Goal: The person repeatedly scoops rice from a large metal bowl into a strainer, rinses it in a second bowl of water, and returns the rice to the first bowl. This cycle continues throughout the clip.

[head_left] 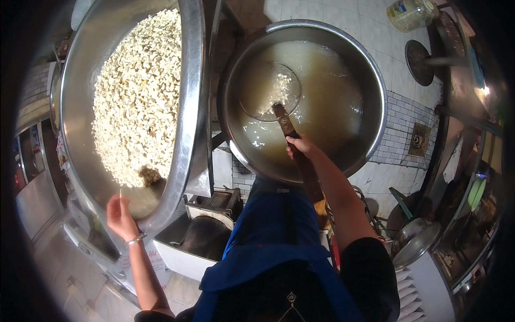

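My right hand point(299, 148) is closed around the flat handle point(287, 122) of a large round skimmer. The skimmer's round head point(270, 91) lies in cloudy liquid inside a big round metal pot point(378, 120), with some pale chopped pieces point(281, 86) on it. My left hand point(120, 211), with a bangle at the wrist, is raised at the near edge of a large metal basin point(191, 100) to the left. A small pale sliver shows at its fingertips; whether it is gripped is unclear. A heap of pale diced food pieces point(141, 96) fills much of the basin.
A white carton point(185, 257) holding a dark rounded thing stands on the floor below the basin. A plastic jug point(410, 15) is at the upper right. A floor drain point(418, 139) lies right of the pot. A metal basin or lid point(416, 241) sits at the lower right.
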`<state>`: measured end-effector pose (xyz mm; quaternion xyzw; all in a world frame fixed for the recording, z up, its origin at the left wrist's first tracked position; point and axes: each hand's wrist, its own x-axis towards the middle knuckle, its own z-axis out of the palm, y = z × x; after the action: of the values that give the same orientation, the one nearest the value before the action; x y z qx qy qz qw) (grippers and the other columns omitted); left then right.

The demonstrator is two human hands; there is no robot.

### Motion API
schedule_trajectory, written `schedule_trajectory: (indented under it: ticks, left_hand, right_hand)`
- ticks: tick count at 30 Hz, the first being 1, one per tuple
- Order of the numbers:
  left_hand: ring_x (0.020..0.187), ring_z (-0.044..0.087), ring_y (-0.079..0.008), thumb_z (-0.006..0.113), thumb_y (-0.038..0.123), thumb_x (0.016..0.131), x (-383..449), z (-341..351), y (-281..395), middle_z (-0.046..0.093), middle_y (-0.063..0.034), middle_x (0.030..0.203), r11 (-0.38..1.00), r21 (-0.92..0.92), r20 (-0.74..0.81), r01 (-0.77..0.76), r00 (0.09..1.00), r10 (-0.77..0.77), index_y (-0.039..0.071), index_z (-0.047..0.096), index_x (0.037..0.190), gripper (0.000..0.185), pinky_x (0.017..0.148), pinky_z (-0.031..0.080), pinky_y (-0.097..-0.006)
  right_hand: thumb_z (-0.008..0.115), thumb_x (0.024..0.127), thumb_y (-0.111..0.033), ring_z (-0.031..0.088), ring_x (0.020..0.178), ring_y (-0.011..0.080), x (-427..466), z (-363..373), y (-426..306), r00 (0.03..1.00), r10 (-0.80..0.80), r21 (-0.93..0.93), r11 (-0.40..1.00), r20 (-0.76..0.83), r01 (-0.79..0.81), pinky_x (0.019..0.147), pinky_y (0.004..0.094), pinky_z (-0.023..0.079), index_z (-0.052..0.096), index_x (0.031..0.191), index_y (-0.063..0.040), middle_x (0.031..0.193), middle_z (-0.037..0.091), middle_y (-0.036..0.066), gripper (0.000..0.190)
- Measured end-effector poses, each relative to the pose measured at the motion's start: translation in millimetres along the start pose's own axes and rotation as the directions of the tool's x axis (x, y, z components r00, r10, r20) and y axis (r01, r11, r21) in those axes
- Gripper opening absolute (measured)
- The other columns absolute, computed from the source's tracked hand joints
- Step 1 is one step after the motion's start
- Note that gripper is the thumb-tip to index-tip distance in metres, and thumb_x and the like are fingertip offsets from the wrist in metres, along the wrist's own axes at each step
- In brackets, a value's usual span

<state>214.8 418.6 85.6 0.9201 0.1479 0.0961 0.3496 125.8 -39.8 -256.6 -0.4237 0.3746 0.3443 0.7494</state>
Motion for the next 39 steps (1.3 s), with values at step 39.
schedule_trajectory:
  ticks: [39]
  left_hand:
    - [0.086, 0.062, -0.0299, 0.064, 0.021, 0.080, -12.0, 14.3, 29.8, 0.068, -0.0107, 0.082, 0.977, 0.079, -0.146, -0.197, 0.967, 0.207, 0.007, 0.068, 0.077, 0.015, 0.089, 0.043, -0.0382]
  right_hand:
    - [0.056, 0.085, 0.003, 0.049, 0.062, 0.0054, -309.5, 213.2, -179.7, 0.294, -0.956, -0.656, 0.231, -0.013, 0.719, 0.051, 0.0188, 0.040, 0.044, 0.135, -0.002, 0.099, 0.059, 0.007, 0.051]
